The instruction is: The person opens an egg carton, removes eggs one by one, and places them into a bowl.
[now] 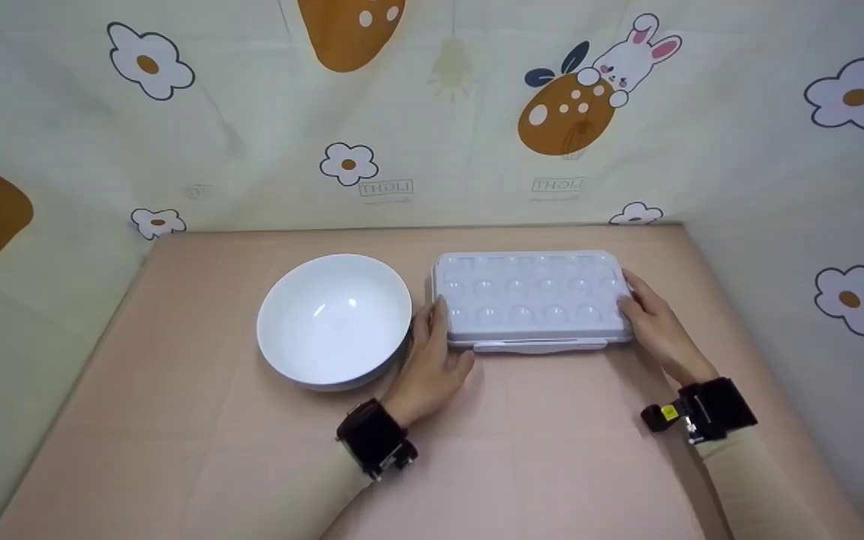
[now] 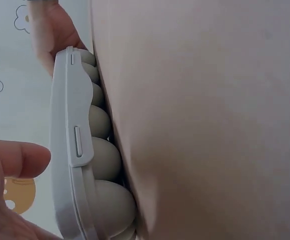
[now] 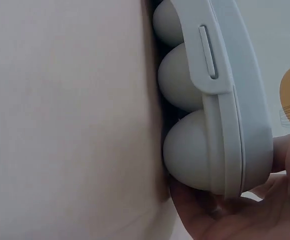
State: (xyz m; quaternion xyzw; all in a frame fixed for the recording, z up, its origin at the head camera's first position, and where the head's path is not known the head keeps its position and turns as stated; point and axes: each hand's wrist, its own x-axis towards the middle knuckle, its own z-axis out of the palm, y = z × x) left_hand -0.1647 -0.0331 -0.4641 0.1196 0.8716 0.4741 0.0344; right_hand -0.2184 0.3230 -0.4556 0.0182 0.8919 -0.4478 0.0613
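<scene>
A white plastic egg box (image 1: 533,296) with a domed, closed lid sits on the table, its latch (image 1: 541,346) along the front edge. Rounded egg cups (image 2: 105,160) form its underside, right at the tabletop. My right hand (image 1: 657,326) grips the right end, thumb over the lid's edge; in the right wrist view its fingers (image 3: 200,212) curl under the end cup. At the left end, my left hand (image 1: 428,375) lays fairly straight fingers against the side, between box and bowl. Its thumb (image 2: 30,160) stands out in front, near the lid.
A white bowl (image 1: 334,319) stands just left of the egg box, close to my left fingers. The table has a pale pink-beige cover (image 1: 139,435). Behind it and at the sides hangs a cream cloth (image 1: 252,112) printed with flowers and a rabbit.
</scene>
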